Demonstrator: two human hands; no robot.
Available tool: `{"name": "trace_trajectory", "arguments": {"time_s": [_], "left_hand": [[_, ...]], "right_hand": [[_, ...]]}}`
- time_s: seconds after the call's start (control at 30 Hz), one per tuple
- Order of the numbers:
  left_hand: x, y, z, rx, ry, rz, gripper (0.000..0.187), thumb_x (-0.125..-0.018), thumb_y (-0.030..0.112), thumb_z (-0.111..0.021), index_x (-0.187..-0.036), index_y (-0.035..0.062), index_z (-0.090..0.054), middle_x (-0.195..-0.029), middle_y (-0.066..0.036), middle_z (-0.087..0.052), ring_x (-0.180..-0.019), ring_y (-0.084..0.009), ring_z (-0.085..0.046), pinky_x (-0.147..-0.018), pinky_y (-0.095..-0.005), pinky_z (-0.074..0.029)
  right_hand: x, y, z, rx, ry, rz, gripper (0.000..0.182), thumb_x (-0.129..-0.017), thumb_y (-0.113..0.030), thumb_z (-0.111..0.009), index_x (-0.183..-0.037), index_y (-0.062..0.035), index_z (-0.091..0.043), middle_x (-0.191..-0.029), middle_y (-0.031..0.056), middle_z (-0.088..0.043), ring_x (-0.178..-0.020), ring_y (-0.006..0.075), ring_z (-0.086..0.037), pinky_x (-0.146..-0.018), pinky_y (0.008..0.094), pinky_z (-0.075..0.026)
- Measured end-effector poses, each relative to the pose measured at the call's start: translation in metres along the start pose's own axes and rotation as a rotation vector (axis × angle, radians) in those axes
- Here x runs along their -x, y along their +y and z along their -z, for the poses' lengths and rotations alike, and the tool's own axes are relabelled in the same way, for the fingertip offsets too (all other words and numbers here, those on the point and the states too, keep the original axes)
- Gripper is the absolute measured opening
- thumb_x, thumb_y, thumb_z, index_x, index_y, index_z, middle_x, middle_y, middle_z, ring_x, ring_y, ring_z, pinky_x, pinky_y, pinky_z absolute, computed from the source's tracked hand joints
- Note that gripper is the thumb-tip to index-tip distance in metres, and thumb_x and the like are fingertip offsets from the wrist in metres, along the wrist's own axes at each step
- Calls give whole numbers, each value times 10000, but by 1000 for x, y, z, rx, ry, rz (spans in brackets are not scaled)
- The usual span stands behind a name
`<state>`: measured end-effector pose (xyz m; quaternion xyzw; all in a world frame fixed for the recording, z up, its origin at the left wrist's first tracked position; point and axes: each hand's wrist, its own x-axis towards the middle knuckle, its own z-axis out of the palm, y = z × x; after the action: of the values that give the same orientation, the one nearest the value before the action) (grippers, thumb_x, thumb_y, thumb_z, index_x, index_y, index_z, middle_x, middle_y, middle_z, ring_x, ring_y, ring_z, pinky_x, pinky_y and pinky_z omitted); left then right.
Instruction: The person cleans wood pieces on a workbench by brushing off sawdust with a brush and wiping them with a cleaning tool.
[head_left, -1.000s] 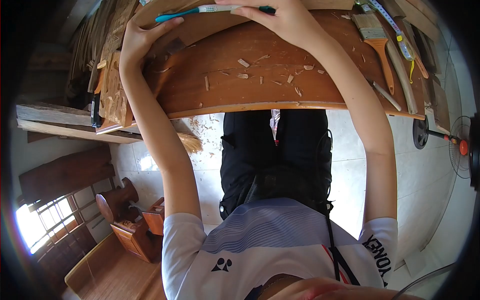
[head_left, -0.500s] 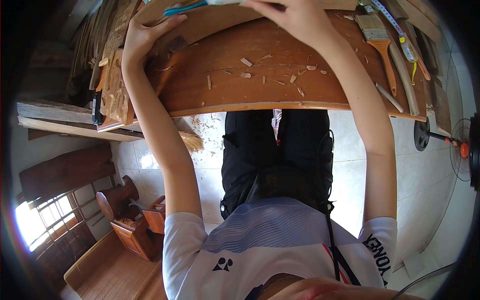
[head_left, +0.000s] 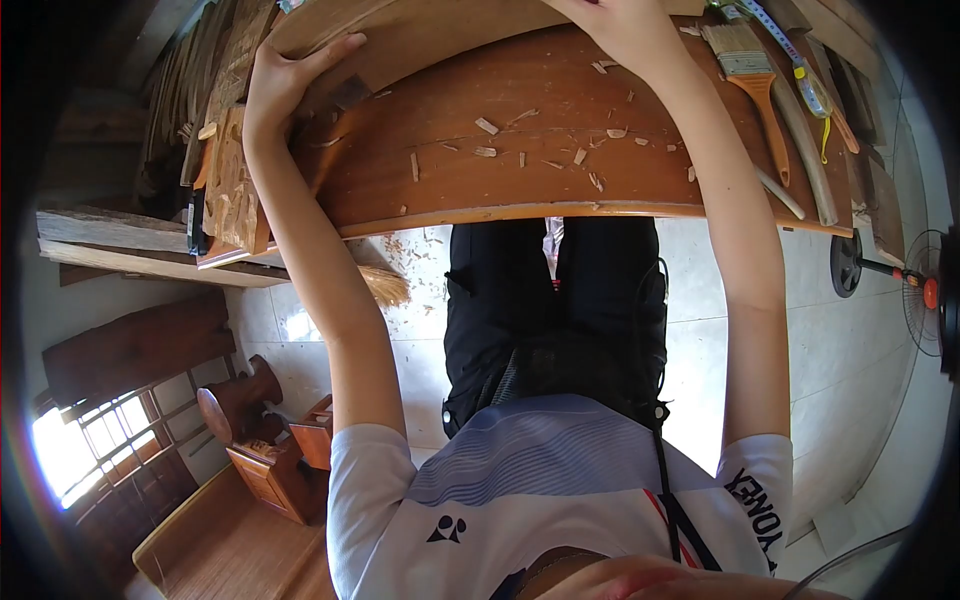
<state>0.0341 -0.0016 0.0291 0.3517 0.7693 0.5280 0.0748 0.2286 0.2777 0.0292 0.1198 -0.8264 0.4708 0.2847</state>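
A long wooden board (head_left: 400, 55) lies across the far part of the brown work table (head_left: 450, 190). At its left end, my left hand (head_left: 280, 85) grips the board, thumb stretched over the near face; the other fingers are mostly hidden. My right hand (head_left: 615, 25) is at the top edge of the view, above the board's right part. Its fingers are largely cut off, so what it holds cannot be seen. Several wood chips (head_left: 486, 126) lie scattered on the table between my forearms.
To the right lie a flat paintbrush (head_left: 760, 95) with an orange handle, a tape measure (head_left: 812, 95) and wooden sticks (head_left: 808, 130). Carved wood (head_left: 238, 190) stands at the left edge. Beyond are a straw broom (head_left: 385, 287), a fan (head_left: 925, 290) and wooden furniture (head_left: 270, 470).
My right hand has moved up and to the right, mostly out of view. The teal and white item at the top has left the view. My left hand stays on the board.
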Motion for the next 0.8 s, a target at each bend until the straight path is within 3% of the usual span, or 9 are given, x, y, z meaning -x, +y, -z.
{"name": "trace_trajectory", "arguments": {"time_s": [0.13, 0.3, 0.43, 0.47, 0.57, 0.7, 0.77, 0.8], "left_hand": [[1, 5, -2, 2, -24, 15, 528, -772, 240, -910, -1156, -55, -699, -1022, -104, -741, -893, -166, -708, -759, -305, -565], [3, 9, -3, -15, -9, 54, 525, -777, 229, -907, -1165, -54, -696, -1031, -107, -741, -894, -170, -712, -757, -306, -568], [2, 8, -1, -33, -24, 101, 529, -775, 231, -909, -1166, -54, -696, -1040, -106, -741, -892, -166, -710, -751, -307, -568], [1, 6, -1, -21, -22, 86, 545, -763, 235, -917, -1166, -60, -697, -1039, -113, -743, -901, -166, -712, -765, -303, -580], [1, 4, 0, -18, -13, 60, 573, -742, 243, -932, -1159, -75, -700, -1034, -129, -749, -916, -167, -718, -789, -296, -605], [1, 7, 2, -68, -13, 91, 555, -749, 238, -928, -1142, -83, -702, -1019, -135, -749, -891, -173, -723, -772, -300, -604], [-1, 7, 1, -51, -16, 92, 549, -752, 235, -926, -1137, -86, -701, -1007, -136, -749, -871, -175, -724, -759, -300, -603], [0, 6, 0, -31, -15, 83, 547, -753, 236, -925, -1134, -87, -702, -1000, -136, -749, -860, -175, -725, -749, -298, -603]], "right_hand": [[5, 0, -7, 0, -84, -47, 304, -1001, -118, -659, -1292, -36, -694, -1230, 115, -744, -1063, 167, -711, -934, 274, -523], [-2, -2, 5, 22, 36, 4, 286, -1003, -126, -660, -1269, -34, -710, -1219, 108, -750, -1052, 146, -705, -924, 271, -523], [3, 4, 0, -64, -86, -115, 291, -994, -135, -677, -1264, -33, -712, -1201, 111, -755, -1048, 149, -705, -920, 270, -523], [5, 8, -4, 1, -82, -28, 292, -990, -134, -680, -1264, -35, -714, -1201, 107, -756, -1046, 143, -704, -915, 265, -524], [-1, 0, 6, -25, -48, -95, 297, -985, -133, -685, -1267, -41, -714, -1206, 108, -754, -1052, 139, -702, -923, 267, -523], [-1, 8, 19, 84, 36, -32, 296, -983, -126, -684, -1268, -49, -717, -1223, 105, -747, -1071, 163, -709, -957, 287, -521], [2, 10, 4, -63, -34, -54, 304, -981, -146, -691, -1271, -59, -715, -1220, 114, -747, -1067, 169, -710, -958, 300, -520], [3, 9, 1, 19, -82, -54, 307, -982, -163, -694, -1273, -67, -714, -1216, 123, -747, -1068, 171, -708, -948, 303, -518]]}}
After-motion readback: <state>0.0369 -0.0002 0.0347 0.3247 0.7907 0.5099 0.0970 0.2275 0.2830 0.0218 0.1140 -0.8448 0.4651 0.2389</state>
